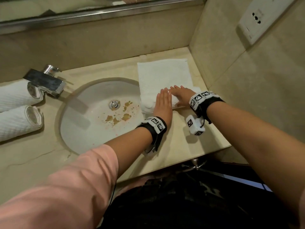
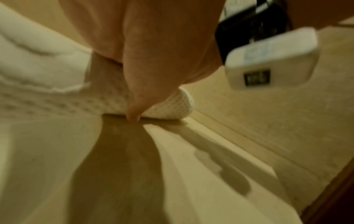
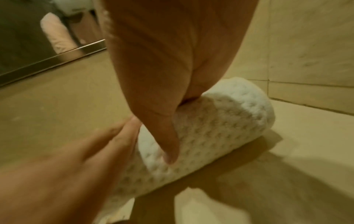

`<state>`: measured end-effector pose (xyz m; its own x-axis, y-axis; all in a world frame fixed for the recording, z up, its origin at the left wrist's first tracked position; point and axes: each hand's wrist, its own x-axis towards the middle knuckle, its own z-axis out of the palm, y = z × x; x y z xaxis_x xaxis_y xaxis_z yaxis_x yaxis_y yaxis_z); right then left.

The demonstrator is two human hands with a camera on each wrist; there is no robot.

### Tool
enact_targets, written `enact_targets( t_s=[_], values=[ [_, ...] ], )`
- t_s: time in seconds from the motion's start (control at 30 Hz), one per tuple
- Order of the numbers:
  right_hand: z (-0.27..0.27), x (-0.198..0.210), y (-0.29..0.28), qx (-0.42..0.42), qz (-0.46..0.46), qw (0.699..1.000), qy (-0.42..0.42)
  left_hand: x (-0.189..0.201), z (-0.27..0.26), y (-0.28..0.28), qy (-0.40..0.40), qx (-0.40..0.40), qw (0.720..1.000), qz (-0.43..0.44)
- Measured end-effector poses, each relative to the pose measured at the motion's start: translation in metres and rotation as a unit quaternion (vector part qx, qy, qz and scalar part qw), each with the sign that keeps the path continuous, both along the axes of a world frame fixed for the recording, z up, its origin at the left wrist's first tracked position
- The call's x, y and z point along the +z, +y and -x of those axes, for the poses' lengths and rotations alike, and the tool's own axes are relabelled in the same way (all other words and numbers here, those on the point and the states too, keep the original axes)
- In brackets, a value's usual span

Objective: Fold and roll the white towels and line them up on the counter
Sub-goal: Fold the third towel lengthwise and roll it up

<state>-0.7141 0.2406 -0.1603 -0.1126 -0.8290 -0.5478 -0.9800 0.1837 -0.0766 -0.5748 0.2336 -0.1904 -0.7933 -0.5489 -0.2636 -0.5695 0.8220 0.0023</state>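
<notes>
Two finished rolls of white waffle-weave towel (image 1: 18, 109) lie side by side on the beige stone counter (image 1: 181, 146) to the left of the round white sink (image 1: 92, 116), partly under the chrome faucet (image 1: 46, 81); their placement suggests the start of the line the task asks for. A third white waffle-weave towel (image 1: 163, 73) lies to the right of the sink, in the corner by the tiled wall. Its near end is wound into a cylinder; its far portion lies flat toward the back wall.

Left hand (image 1: 162, 104) and right hand (image 1: 181, 95) rest side by side, palms down, on top of the rolled portion, fingers straight and pointing away from the person. Neither hand grasps the cloth: flat palms spread pressure along the cylinder, which would keep it tight and even as it travels. In the right wrist view the thumb (image 3: 168, 145) lies against the near face of the roll (image 3: 210, 128).

Step in hand, as judged: rolling the third towel toward the wall, roughly a third wound. A likely risk is the left end, which overhangs the sink rim, winding loose or slipping off the edge.
</notes>
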Motion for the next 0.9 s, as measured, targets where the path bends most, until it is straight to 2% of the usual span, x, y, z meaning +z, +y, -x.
enact_targets(
  t_s=[0.23,0.37,0.57,0.63,0.73,0.83,0.9],
  values=[
    [0.015,0.004,-0.018,-0.063,-0.065,0.996,-0.025,-0.007,0.002,-0.001,0.031,0.017,0.998,0.045],
    [0.018,0.008,-0.013,-0.086,-0.050,0.995,-0.032,-0.006,0.006,-0.005,0.023,0.026,0.999,0.032],
    [0.015,-0.002,-0.014,-0.061,-0.057,0.994,-0.069,0.005,0.018,-0.020,-0.023,0.023,0.999,0.024],
    [0.014,-0.001,-0.012,-0.032,-0.021,0.997,-0.060,0.008,0.021,-0.024,-0.031,0.035,0.999,0.011],
    [0.009,0.004,0.003,0.008,0.090,0.996,-0.009,0.014,0.025,-0.033,-0.044,0.036,0.998,0.010],
    [0.007,-0.007,0.034,0.011,0.204,0.979,0.012,0.025,0.033,-0.049,-0.060,0.012,0.998,0.001],
    [0.003,-0.015,0.051,0.012,0.248,0.969,0.016,0.033,0.038,-0.062,-0.065,0.000,0.997,-0.031]
  ],
)
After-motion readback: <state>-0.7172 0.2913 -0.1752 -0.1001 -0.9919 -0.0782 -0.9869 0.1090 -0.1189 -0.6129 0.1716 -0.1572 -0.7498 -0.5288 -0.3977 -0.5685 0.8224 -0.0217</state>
